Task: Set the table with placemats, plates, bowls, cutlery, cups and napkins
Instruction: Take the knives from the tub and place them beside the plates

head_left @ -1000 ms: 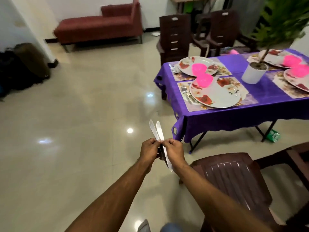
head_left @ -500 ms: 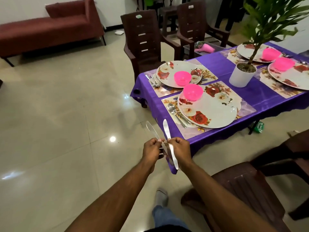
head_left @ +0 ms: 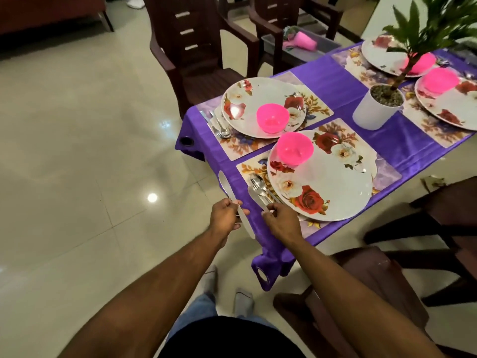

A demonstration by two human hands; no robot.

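Observation:
My left hand (head_left: 225, 218) grips one table knife (head_left: 226, 188), its blade pointing up over the corner of the purple tablecloth (head_left: 340, 83). My right hand (head_left: 282, 220) holds a second knife (head_left: 255, 196) whose blade lies over the left edge of the near floral placemat (head_left: 387, 174), beside the fork and spoon (head_left: 259, 186) there. A flowered plate (head_left: 333, 187) with a pink bowl (head_left: 294, 148) sits on that mat. Behind it another plate (head_left: 247, 99), pink bowl (head_left: 272, 118) and cutlery (head_left: 219, 126) rest on a second mat.
A white potted plant (head_left: 376, 107) stands mid-table, with two more plates and pink bowls (head_left: 438, 80) at the far right. Dark brown chairs (head_left: 196, 47) ring the table, one (head_left: 361, 293) close at my right. A grey tray holding a pink cup (head_left: 305, 43) sits on a far chair.
I have walked up to the table's near corner. My hands, held together with both knives, have parted: each holds one knife, and the right one has reached the near placemat.

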